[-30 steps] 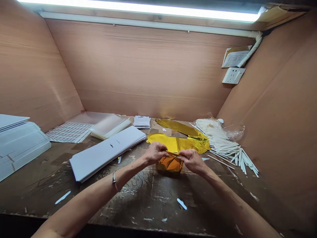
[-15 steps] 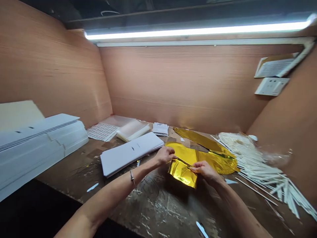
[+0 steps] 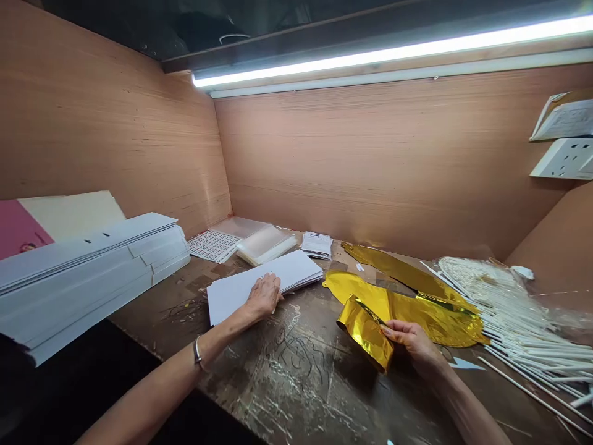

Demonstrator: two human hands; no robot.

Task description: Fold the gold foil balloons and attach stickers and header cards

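My right hand (image 3: 407, 337) pinches a folded flat gold foil balloon (image 3: 364, 330) by its right edge, a little above the table. The folded piece hangs in a loose loop with its lower end toward me. Behind it, more flat gold foil balloons (image 3: 435, 318) lie on the table, overlapping. My left hand (image 3: 265, 295) rests on top of a stack of white cards (image 3: 296, 271), palm down. Its fingers lie over the top card near the stack's front edge, and their tips are partly hidden.
A tall pile of folded white card (image 3: 106, 272) stands at the left. Clear plastic sleeves (image 3: 266, 244), a printed sticker sheet (image 3: 215, 246) and small printed slips (image 3: 317, 243) lie at the back. White plastic sticks (image 3: 523, 334) spread along the right. Wooden walls enclose the scratched table (image 3: 296, 383).
My left hand has let go of the gold foil and moved left onto the white card stack. My right hand keeps the foil, now folded smaller. The view has turned left.
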